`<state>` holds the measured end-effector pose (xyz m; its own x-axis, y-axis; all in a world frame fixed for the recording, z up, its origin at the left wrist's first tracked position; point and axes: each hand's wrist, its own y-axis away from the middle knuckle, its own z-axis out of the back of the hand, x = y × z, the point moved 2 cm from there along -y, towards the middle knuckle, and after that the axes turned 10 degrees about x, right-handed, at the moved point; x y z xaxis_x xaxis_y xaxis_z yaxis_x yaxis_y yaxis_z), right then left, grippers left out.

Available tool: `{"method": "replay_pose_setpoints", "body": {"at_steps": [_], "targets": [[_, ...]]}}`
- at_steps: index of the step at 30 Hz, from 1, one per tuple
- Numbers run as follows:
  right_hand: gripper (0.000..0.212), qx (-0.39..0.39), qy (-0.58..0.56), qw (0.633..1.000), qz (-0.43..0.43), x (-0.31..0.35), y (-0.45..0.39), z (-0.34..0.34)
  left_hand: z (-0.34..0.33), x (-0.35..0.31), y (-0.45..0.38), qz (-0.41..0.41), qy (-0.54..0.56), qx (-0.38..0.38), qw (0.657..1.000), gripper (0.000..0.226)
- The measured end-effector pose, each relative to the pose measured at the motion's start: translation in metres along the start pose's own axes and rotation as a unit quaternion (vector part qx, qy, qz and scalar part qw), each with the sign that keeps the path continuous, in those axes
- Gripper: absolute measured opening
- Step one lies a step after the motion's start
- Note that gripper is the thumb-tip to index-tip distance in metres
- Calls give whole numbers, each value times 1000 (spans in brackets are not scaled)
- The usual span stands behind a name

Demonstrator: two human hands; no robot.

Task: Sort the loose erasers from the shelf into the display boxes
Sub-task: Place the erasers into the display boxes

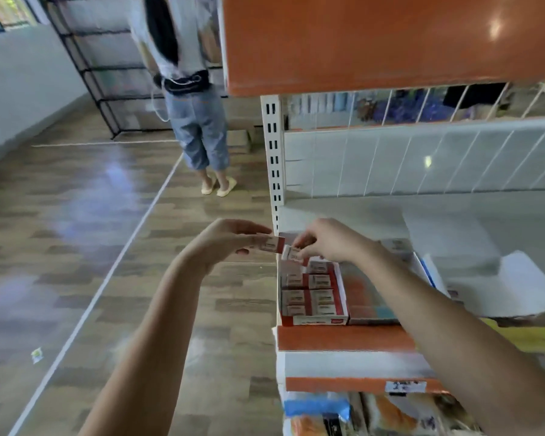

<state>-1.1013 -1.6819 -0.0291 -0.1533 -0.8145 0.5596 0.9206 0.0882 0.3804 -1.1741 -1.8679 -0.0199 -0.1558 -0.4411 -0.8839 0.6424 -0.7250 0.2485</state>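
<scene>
A wood-patterned plank floor, glossy and crossed by a pale line, is filling the left half of the view; beside it a metal shelving unit with a white slotted upright and orange-edged shelves is rising at right; further back a second person in rolled jeans and pale flat shoes is standing turned away, facing a dark wire rack. Two bare forearms are reaching up from the bottom edge and converging at the shelf's left corner. The left hand is hovering just off the shelf edge, wrist bent, its fingers and thumb pinching a small rectangular eraser in a red-and-white sleeve; the eraser's long axis is lying roughly level, pointing right toward the shelf. The right hand is arching over the back of a red-and-white cardboard display box, its fingertips curled down and apparently pinching a second eraser, though blur is softening the grip; this one is tilting, its upper end nearly touching the first eraser. The open box is sitting at the shelf's front left corner, its long axis running front to back, packed with two columns of matching sleeved erasers lying flat.
</scene>
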Motion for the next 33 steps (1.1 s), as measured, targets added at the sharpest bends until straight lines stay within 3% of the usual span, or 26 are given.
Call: {"method": "replay_pose_setpoints", "body": {"at_steps": [21,25,33], "targets": [[25,-4,96,995,-32,-3,-11,-27,1,2,-15,-16,8,69,997,13],[25,-35,91,994,-42,-4,-7,-31,0,1,-21,-16,3,73,997,13],[24,-24,53,997,-45,-4,-4,-28,-9,-2,-34,-10,1,62,998,15]]}}
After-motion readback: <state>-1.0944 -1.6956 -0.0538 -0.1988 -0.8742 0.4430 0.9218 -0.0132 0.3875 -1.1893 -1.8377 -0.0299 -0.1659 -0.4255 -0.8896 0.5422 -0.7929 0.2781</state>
